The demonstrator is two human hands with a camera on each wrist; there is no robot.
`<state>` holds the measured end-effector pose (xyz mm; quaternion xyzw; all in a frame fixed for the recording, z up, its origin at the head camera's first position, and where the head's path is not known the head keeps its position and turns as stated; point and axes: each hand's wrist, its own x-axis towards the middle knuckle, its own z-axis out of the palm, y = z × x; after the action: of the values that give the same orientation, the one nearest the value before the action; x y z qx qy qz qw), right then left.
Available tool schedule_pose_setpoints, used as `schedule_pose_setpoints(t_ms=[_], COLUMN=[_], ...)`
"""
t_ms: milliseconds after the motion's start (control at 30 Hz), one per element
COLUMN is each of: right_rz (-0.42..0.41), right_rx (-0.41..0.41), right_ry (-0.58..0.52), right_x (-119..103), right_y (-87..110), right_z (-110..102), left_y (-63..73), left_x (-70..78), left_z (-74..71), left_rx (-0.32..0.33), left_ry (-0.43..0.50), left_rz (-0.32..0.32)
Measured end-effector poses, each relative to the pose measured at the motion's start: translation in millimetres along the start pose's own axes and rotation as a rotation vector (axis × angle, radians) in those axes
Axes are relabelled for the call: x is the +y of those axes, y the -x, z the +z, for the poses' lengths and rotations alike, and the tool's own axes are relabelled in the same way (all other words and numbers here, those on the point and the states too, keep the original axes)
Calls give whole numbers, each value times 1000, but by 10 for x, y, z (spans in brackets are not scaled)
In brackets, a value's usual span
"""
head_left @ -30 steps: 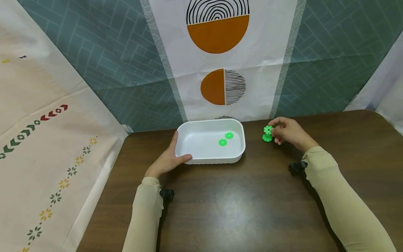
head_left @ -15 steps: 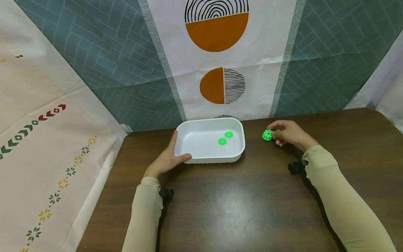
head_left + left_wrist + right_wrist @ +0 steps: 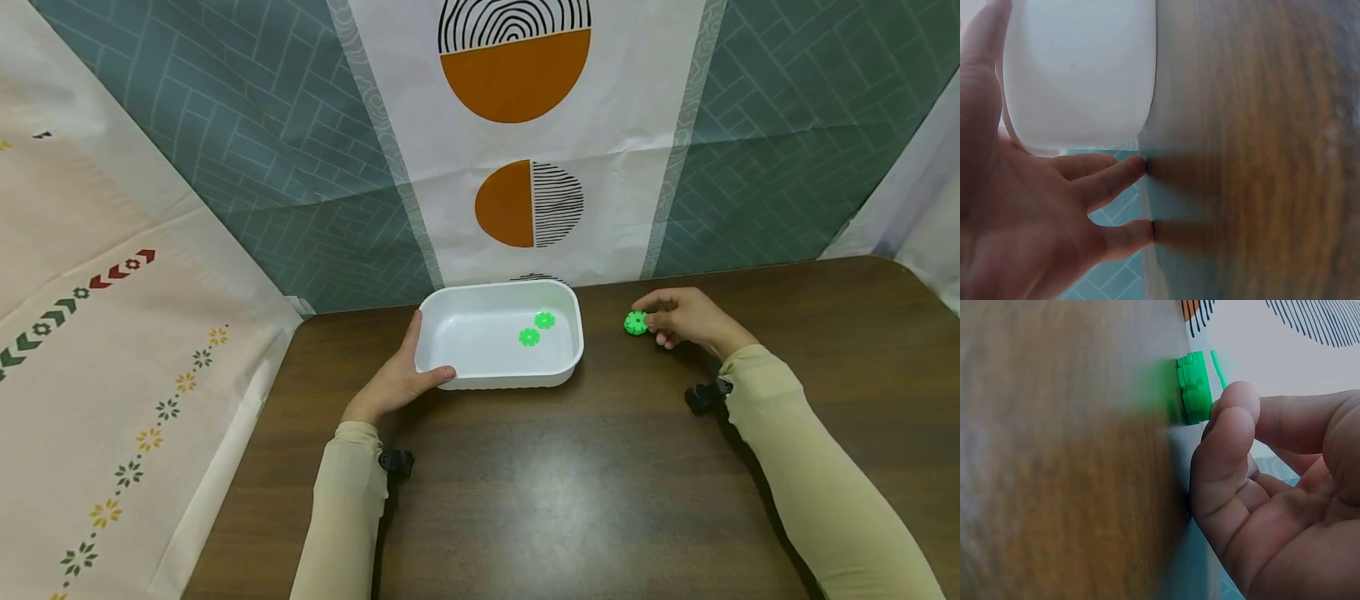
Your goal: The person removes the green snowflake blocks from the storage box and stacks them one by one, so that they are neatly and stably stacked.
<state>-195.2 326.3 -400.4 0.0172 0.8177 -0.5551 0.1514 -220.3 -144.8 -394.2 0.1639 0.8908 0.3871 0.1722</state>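
My left hand (image 3: 401,379) holds the left end of a white rectangular tub (image 3: 480,358), its thumb over the near rim and its fingers along the far side. In the left wrist view, several fingertips touch the tabletop beside the tub. Inside the tub lie two flat green notched discs, one green disc (image 3: 544,320) behind the other disc (image 3: 529,337). To the right of the tub, my right hand (image 3: 686,319) pinches a thin green disc (image 3: 1218,369) between thumb and forefinger. That disc is close over a short stack of green discs (image 3: 1194,389) on the table.
The brown wooden table (image 3: 555,483) extends in front of the tub and to both sides. A patterned cloth (image 3: 525,142) hangs directly behind its far edge. A cream printed cloth (image 3: 150,375) hangs on the left.
My right hand has lowered the pinched disc, which stood apart above the stack and now overlaps it in the head view. My left hand and the tub keep their place.
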Motion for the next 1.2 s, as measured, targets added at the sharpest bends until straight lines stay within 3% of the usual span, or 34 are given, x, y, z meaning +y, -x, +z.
schedule_pose_setpoints(t_ms=[1200], right_rz=[23], right_rx=[-27], right_ry=[16], right_x=[3], right_y=[-80], right_z=[-16], left_y=[-4], left_x=[-6], left_z=[10], left_rx=[0], left_ry=[13], left_rz=[-12])
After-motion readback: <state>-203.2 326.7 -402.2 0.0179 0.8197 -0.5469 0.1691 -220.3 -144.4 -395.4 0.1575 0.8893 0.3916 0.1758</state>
